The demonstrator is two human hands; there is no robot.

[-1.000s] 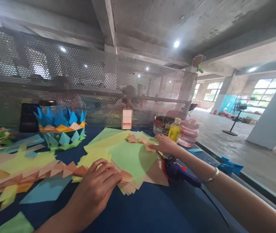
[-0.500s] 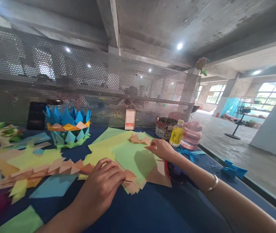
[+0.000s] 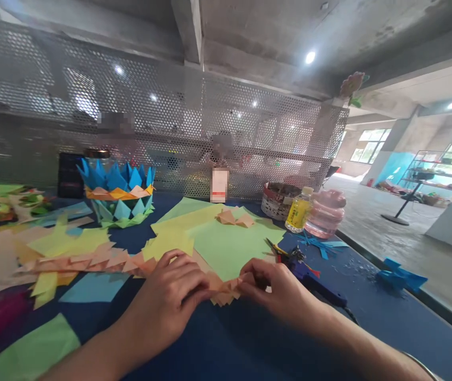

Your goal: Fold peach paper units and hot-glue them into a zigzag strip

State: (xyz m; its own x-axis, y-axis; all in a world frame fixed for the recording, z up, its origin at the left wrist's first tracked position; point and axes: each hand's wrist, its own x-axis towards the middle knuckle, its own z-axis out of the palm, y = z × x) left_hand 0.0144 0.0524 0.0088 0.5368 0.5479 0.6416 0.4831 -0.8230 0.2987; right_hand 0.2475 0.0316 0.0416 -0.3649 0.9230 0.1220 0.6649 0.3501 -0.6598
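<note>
A strip of overlapping folded orange paper pieces [image 3: 107, 260] runs across the table from the left and passes under my left hand [image 3: 178, 291]. That hand is closed, its thumb and fingers pinching the strip's right end. My right hand [image 3: 268, 288] is closed in a pinch on a small folded orange paper piece [image 3: 231, 286], which meets the strip end between both hands. The fingers hide exactly how they join. Farther back, two folded orange paper pieces [image 3: 234, 217] lie on a green paper sheet [image 3: 222, 248].
A crown of blue folded paper [image 3: 118, 180] stands back left. At right are pliers [image 3: 276, 246], a blue glue gun [image 3: 317, 283], a yellow-labelled bottle [image 3: 299, 211], a pink bottle [image 3: 325, 214] and a woven basket [image 3: 276, 203]. A perforated metal screen [image 3: 162, 121] closes the back.
My right hand has come from the back of the green sheet toward me and left, bringing a folded orange piece to the strip end. The pliers and glue gun now show. The view has shifted slightly.
</note>
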